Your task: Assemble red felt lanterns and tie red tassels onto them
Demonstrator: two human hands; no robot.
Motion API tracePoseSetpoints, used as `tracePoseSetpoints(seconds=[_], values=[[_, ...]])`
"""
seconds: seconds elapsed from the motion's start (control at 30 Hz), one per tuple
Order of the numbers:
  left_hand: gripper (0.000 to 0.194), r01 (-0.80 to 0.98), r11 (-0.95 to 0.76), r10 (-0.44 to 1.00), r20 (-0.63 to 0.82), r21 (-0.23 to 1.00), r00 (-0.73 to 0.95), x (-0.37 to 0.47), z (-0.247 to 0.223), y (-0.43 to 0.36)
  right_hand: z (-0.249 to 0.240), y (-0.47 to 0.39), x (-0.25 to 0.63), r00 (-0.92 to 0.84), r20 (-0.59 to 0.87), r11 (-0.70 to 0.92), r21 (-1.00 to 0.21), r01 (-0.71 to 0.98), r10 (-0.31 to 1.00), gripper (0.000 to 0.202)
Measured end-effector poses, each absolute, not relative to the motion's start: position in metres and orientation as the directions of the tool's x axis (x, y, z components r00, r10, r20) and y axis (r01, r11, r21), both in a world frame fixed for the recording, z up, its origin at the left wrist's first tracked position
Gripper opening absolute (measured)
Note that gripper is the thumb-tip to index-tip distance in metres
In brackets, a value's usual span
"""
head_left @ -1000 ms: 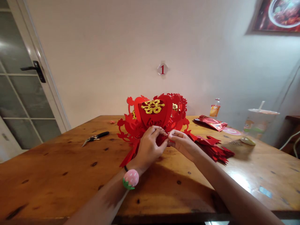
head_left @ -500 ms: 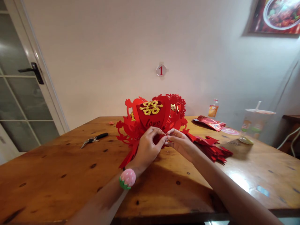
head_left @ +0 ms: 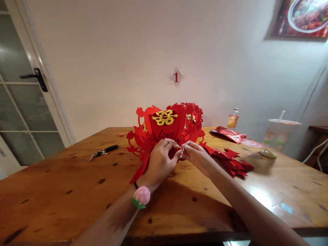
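Note:
A red paper lantern with gold characters and the word "Love" lies on the wooden table, its cut-out edges spread to both sides. My left hand, with a pink strawberry band at the wrist, is closed in a pinch at the lantern's near lower edge. Fingertip to fingertip with it, my right hand pinches the same spot from the right. The small red part between the fingertips is mostly hidden. Red paper strips lie beside my right forearm.
Keys with a black fob lie at the left. Farther right are a red foil packet, a small bottle, a pink round disc and a clear plastic cup with a straw. A wall stands behind the table.
Both hands stay at the same spot on the lantern, with only slight finger movement. The strawberry on my left wrist has shifted a little to the right.

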State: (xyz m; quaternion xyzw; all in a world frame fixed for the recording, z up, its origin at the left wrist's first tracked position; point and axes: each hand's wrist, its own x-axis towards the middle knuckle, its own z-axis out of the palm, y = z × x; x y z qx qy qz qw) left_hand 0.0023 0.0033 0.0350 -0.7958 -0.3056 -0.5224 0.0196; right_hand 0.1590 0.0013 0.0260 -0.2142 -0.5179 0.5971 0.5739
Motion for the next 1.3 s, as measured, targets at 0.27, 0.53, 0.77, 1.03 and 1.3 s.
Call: tracePoseSetpoints(seconds=[0.27,0.53,0.77,1.03,1.3], values=[[0.005,0.608,-0.774,0.424,0.858,0.177,0.291,0.001,0.035,0.003,0.026,0.001,0.159,-0.249,0.339,0.213,-0.881,-0.423,0.907,0.016],[0.007,0.534,-0.811,0.448,0.841,0.239,0.304,0.0,0.033,0.001,0.029,0.0,0.16,-0.247,0.314,0.203,-0.898,-0.39,0.917,0.018],[0.012,0.494,-0.824,0.47,0.82,0.276,0.326,0.0,0.033,0.003,0.03,0.0,0.161,-0.22,0.333,0.247,-0.907,-0.341,0.917,0.018],[0.016,0.254,-0.734,0.679,0.691,0.63,0.248,0.006,0.04,-0.006,0.031,0.0,0.163,-0.144,0.378,0.335,-0.908,-0.253,0.915,0.022],[0.015,0.017,-0.584,0.802,0.573,0.812,0.169,0.008,0.038,0.004,0.029,0.002,0.164,-0.139,0.405,0.377,-0.906,-0.193,0.904,0.02]])
